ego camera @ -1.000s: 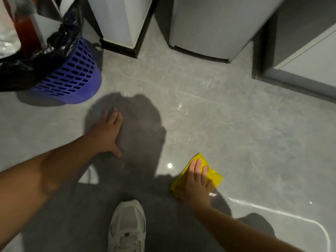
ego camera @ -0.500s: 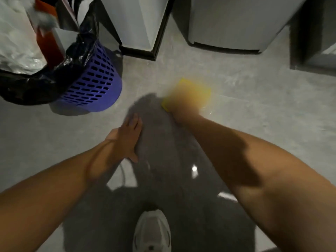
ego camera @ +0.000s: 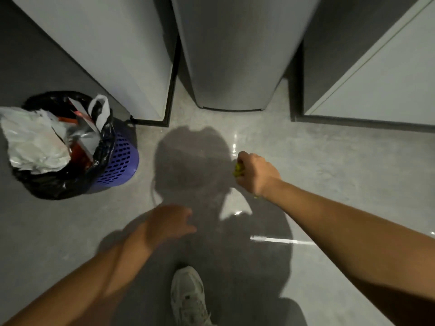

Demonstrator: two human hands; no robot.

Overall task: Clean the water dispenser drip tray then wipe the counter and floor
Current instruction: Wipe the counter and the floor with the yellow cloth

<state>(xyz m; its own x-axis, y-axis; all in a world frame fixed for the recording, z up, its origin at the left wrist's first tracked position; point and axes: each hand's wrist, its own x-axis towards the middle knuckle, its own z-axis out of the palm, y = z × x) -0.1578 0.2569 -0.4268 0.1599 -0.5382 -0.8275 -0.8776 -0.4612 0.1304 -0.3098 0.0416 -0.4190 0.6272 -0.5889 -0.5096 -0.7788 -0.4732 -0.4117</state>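
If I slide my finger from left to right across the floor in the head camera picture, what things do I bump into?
Purple trash basket with its black bag → left hand → white shoe → right hand closed on a yellow cloth → white cabinet.

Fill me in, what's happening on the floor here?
A person is crouched or bent over a grey tiled floor, seen from their own head camera. The right hand is closed in a fist around a bunched yellow cloth, held in front of a grey appliance base; whether it touches the floor is unclear. The left hand is open, fingers spread, low over the tiles and empty. A purple bin lined with a black bag and full of rubbish stands to the left. One white sneaker shows below.
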